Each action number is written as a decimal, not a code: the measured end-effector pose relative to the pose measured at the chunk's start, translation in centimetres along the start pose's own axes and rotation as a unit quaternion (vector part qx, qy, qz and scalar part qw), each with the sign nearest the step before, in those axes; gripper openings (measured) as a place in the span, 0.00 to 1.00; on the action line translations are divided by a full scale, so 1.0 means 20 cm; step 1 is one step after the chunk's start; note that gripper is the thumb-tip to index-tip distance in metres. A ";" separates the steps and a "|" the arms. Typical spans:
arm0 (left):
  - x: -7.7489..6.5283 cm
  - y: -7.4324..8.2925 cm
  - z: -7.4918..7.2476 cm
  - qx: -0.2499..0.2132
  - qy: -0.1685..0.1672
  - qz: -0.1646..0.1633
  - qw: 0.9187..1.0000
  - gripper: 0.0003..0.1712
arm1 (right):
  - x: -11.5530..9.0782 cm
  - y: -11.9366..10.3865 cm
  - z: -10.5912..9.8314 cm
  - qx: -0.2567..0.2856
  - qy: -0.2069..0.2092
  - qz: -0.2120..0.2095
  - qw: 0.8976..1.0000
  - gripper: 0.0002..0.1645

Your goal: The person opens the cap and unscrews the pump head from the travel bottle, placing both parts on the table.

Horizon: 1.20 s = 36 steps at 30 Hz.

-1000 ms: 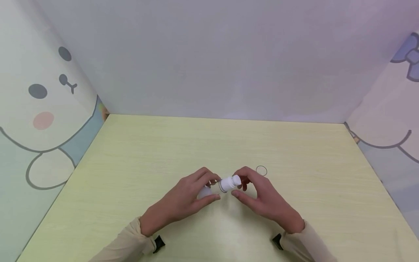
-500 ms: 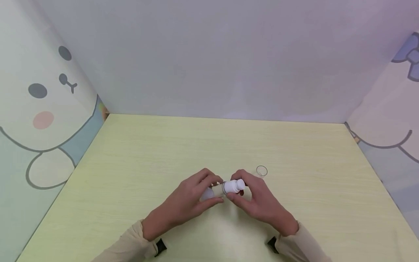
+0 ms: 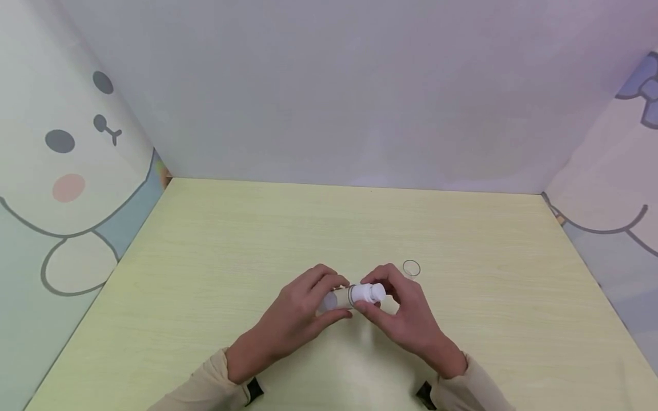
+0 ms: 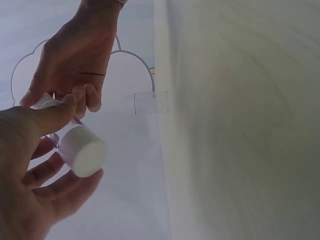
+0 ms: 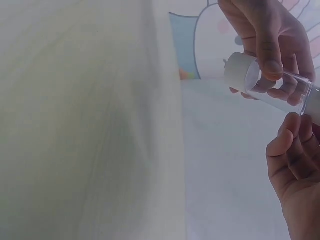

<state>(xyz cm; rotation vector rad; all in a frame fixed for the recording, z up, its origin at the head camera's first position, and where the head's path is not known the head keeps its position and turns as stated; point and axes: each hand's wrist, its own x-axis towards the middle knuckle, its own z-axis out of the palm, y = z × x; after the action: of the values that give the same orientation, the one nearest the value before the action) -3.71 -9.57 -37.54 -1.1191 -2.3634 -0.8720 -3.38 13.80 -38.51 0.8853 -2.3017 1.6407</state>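
- bottle was up off the tabletop, approx midway btwn its left & right edges, tilted, w/ the narrow white top twd the right edge
- left hand had fingers + thumb curled round the clear body; right hand was pinching the white part nr the narrow end
- imo light & stiff, maybe a bit slippery; couldn't tell if plastic or glass, so fragile = ?
- best hold imo: one hand on the clear middle, other on the white part, no hard squeezing
- clear cylinder stood just past the right hand, twd the far right corner; looked thin
- tabletop was pale yellow, faint grain, prob smooth; plain greyish wall at its far edge, cartoon panels along left & right edges
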 end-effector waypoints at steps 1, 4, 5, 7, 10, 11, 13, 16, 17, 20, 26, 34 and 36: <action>0.00 0.00 0.00 -0.010 0.004 0.000 1.000 0.26 | 0.00 0.00 0.00 0.001 0.003 0.000 1.000 0.22; 0.00 0.00 0.00 -0.045 0.013 -0.002 0.999 0.26 | 0.00 -0.01 -0.01 0.003 0.010 -0.005 1.000 0.22; 0.00 0.00 0.00 -0.058 0.015 -0.003 0.998 0.26 | 0.00 -0.01 -0.01 0.003 0.011 -0.008 1.000 0.23; 0.00 0.00 -0.01 -0.081 0.017 -0.005 0.997 0.26 | 0.00 -0.01 -0.01 0.005 0.011 -0.017 1.000 0.23; 0.00 -0.01 -0.01 -0.111 0.017 -0.006 0.994 0.26 | 0.00 -0.01 -0.02 0.008 0.006 -0.039 0.999 0.23; 0.00 -0.01 -0.01 -0.119 0.017 -0.005 0.993 0.26 | 0.00 -0.01 -0.02 0.010 0.003 -0.047 0.999 0.23; 0.00 -0.01 -0.01 -0.131 0.016 0.000 0.991 0.26 | 0.00 -0.01 -0.03 0.012 -0.002 -0.061 0.998 0.22; 0.00 -0.02 -0.01 -0.142 0.013 0.014 0.990 0.26 | 0.00 -0.01 -0.03 0.013 -0.009 -0.079 0.997 0.21; 0.00 -0.03 -0.01 -0.144 0.011 0.020 0.989 0.26 | 0.00 -0.01 -0.04 0.013 -0.011 -0.082 0.997 0.20; 0.01 -0.04 -0.01 -0.150 0.001 0.046 0.988 0.26 | -0.01 -0.02 -0.05 0.003 -0.018 -0.095 0.995 0.18; 0.01 -0.05 -0.03 -0.186 -0.025 0.090 0.978 0.27 | -0.01 -0.05 -0.07 -0.032 -0.054 -0.140 0.988 0.15; 0.02 -0.06 -0.04 -0.229 -0.031 0.100 0.968 0.28 | 0.03 -0.10 -0.10 -0.030 -0.113 -0.196 0.974 0.15; 0.02 -0.06 -0.04 -0.227 -0.022 0.098 0.969 0.28 | 0.04 -0.10 -0.11 -0.037 -0.108 -0.198 0.974 0.18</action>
<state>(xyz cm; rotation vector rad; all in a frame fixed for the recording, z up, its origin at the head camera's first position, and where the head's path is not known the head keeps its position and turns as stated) -4.81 -10.38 -37.17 -1.5277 -2.0907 -1.3657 -3.29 15.03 -35.77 1.4566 -2.1131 1.3380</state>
